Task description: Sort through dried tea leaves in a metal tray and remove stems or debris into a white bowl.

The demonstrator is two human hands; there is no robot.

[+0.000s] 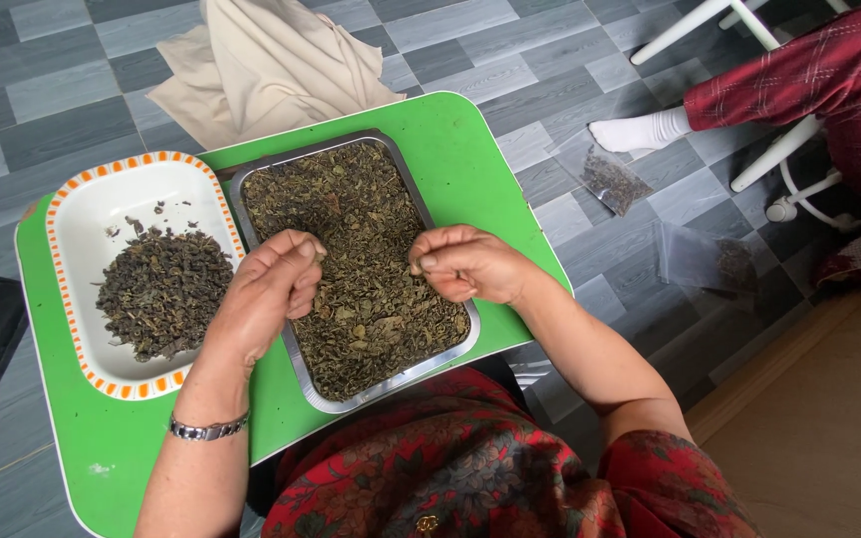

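1. Where the red flowered dress point(470, 478) fills the bottom edge, both forearms reach up over a green table point(122, 448); a metal bracelet point(208, 428) sits on the left wrist.
2. Left hand point(266, 294) is curled loosely, fingertips pinched together over the left part of the metal tray point(296, 364); what it pinches is too small to tell.
3. Right hand point(465, 264) is curled the same way, thumb pressed to forefinger at the tray's right side, with maybe a bit of leaf between them, cannot tell for sure.
4. Dried leaves point(366, 289) fill the tray, lying under and between the two hands; the hands are just above the heap.
5. Left of the tray, touching it, is a white dish with an orange rim point(102, 209), holding a smaller, darker pile of leaves point(161, 289) just beside the left hand.
6. Beyond the table, a beige cloth point(271, 60) lies on the grey tile floor point(52, 100).
7. Far right: two clear plastic bags point(612, 179) with some leaves lie on the floor near another person's white sock point(640, 132), red plaid trouser leg point(799, 75) and a white chair frame point(779, 149).
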